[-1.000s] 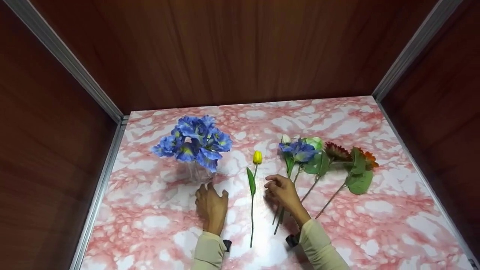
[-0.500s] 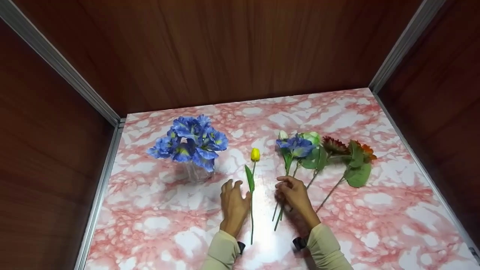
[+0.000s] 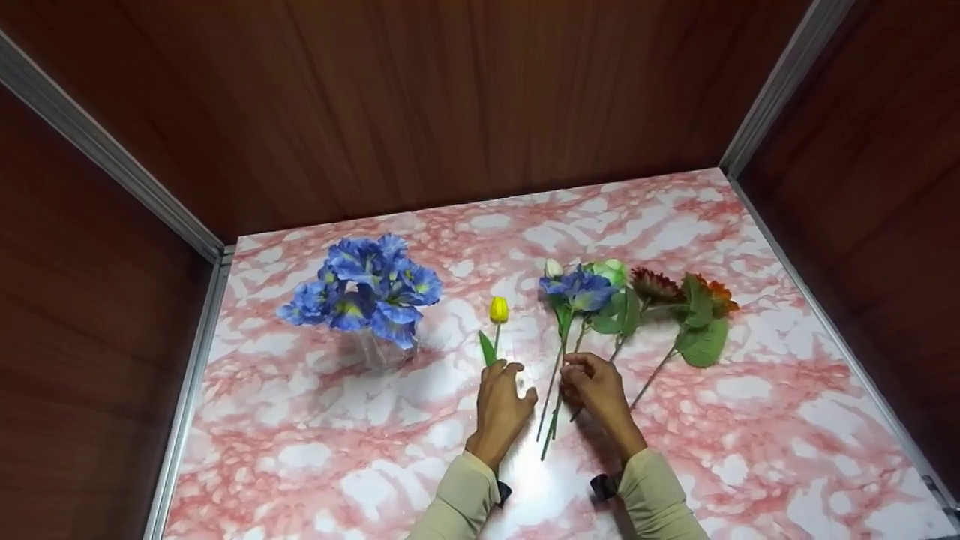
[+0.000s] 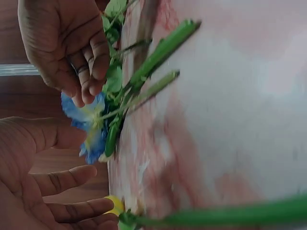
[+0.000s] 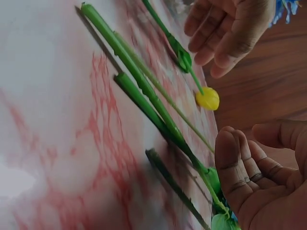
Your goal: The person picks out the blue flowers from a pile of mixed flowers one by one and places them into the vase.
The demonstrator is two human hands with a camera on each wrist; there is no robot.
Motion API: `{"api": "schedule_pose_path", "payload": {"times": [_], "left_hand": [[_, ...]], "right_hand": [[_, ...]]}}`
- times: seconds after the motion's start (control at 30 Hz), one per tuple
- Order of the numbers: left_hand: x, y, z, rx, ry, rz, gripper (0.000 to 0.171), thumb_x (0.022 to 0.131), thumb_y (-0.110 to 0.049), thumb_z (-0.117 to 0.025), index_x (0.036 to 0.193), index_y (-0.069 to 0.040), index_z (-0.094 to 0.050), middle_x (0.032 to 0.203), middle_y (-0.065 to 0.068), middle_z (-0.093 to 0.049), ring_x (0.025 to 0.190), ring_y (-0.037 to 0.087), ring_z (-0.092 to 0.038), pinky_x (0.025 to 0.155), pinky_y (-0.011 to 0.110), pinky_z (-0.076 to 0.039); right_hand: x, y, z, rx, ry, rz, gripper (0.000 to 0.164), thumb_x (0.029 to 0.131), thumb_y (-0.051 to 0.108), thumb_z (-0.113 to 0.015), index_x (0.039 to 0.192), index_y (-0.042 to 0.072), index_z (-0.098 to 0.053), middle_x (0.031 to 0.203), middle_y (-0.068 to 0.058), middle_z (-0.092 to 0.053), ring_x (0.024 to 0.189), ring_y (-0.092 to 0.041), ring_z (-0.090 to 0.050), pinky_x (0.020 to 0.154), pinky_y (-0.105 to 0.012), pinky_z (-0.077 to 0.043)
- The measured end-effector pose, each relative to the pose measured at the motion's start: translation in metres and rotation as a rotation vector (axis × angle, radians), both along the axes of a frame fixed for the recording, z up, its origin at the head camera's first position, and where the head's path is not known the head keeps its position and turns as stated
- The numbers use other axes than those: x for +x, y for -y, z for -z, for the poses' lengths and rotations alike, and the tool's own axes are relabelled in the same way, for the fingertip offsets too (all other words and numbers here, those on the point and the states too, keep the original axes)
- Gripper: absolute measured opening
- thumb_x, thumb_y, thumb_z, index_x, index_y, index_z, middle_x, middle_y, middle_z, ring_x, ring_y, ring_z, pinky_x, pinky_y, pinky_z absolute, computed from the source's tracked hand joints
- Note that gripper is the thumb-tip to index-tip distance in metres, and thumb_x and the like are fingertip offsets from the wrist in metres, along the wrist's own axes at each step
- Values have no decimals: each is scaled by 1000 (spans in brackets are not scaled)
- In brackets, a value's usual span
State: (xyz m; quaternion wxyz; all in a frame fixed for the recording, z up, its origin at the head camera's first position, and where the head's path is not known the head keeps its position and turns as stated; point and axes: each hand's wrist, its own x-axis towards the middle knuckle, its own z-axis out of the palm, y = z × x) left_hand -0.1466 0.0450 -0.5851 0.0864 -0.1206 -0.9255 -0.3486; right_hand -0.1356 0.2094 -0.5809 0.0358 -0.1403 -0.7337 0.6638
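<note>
In the head view my left hand [image 3: 502, 409] is over the yellow tulip [image 3: 499, 310] and hides much of its stem. In the left wrist view the left fingers are spread and apart from the stem. My right hand [image 3: 600, 386] is beside the stems of a blue iris [image 3: 581, 289] and a white tulip [image 3: 553, 268]. Its fingers bend loosely, and in the right wrist view nothing is between them. Several green stems [image 5: 144, 81] lie on the table near it.
A clear vase [image 3: 382, 349] holding several blue irises [image 3: 367, 281] stands on the left. Right of the hands lie a pale green flower [image 3: 607, 271], a dark red flower [image 3: 655, 283] and an orange flower [image 3: 720, 294]. Wooden panels [image 3: 480, 97] surround the pink marbled table [image 3: 322, 450].
My left hand has moved right, from in front of the vase to over the yellow tulip's stem. My right hand has shifted slightly right, closer to the flower stems.
</note>
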Motion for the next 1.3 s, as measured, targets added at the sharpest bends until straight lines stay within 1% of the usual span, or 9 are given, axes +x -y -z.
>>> {"api": "schedule_pose_path", "payload": {"times": [0.13, 0.33, 0.5, 0.57, 0.7, 0.93, 1.07, 1.2, 1.3], "left_hand": [[0, -6, 1, 4, 42, 18, 38, 73, -15, -78, 108, -3, -68, 106, 11, -63, 101, 27, -58, 88, 37, -46], [-3, -15, 2, -6, 81, 44, 40, 74, -16, -77, 111, -3, -67, 91, 8, -64, 89, 28, -61, 79, 37, -48], [-3, -24, 4, -32, 122, 41, 39, 77, -16, -74, 112, -3, -66, 88, 6, -65, 82, 25, -63, 74, 35, -49], [-4, -27, 5, -47, 138, 35, 38, 78, -16, -74, 112, -3, -65, 89, 6, -65, 82, 24, -63, 74, 34, -50], [-5, -30, 6, -65, 150, 31, 35, 77, -15, -75, 108, -2, -66, 88, 7, -65, 81, 26, -64, 72, 36, -51], [-6, -31, 7, -64, 176, 40, 28, 75, -13, -76, 100, -3, -68, 85, 9, -65, 78, 28, -64, 69, 38, -51], [-6, -32, 10, -87, 197, 39, 27, 74, -11, -77, 99, -5, -69, 83, 7, -65, 76, 28, -64, 67, 38, -51], [-6, -32, 12, -88, 177, 44, 22, 72, -4, -73, 94, -5, -70, 81, 7, -68, 74, 28, -66, 65, 37, -51], [-6, -31, 14, -70, 149, 58, 16, 70, 0, -69, 84, -7, -70, 77, 6, -69, 70, 26, -66, 60, 35, -50]], "right_hand": [[-1, -4, 1, 41, -5, 16, 22, 88, -2, -63, 108, -12, -64, 87, -23, -67, 63, -27, -63, 57, -35, -53], [-2, -6, 2, 55, 11, 6, 24, 86, -5, -61, 108, -14, -62, 88, -25, -66, 62, -26, -61, 56, -33, -51], [-1, -2, 3, 140, 44, 31, 26, 82, -5, -60, 107, -9, -66, 81, -12, -67, 65, -24, -61, 58, -26, -47], [0, -2, 4, 172, 50, 37, 26, 82, -4, -61, 106, -6, -68, 79, -9, -67, 66, -23, -60, 60, -26, -47], [-1, -3, 5, 205, 49, 37, 27, 81, -3, -61, 107, -5, -68, 80, -9, -67, 69, -18, -59, 63, -25, -46], [0, -8, 5, 161, 56, 56, 28, 82, -4, -60, 108, -8, -66, 82, -12, -67, 66, -18, -59, 62, -27, -48], [0, -10, 6, 197, 56, 57, 28, 81, -3, -60, 108, -7, -66, 83, -11, -67, 67, -16, -58, 65, -26, -47], [0, -12, 9, 201, 57, 45, 29, 81, -4, -60, 109, -6, -67, 85, -11, -67, 68, -16, -59, 66, -26, -47], [0, -12, 10, 208, 53, 39, 28, 81, -3, -60, 108, -6, -67, 85, -11, -67, 68, -15, -58, 65, -25, -47]]}}
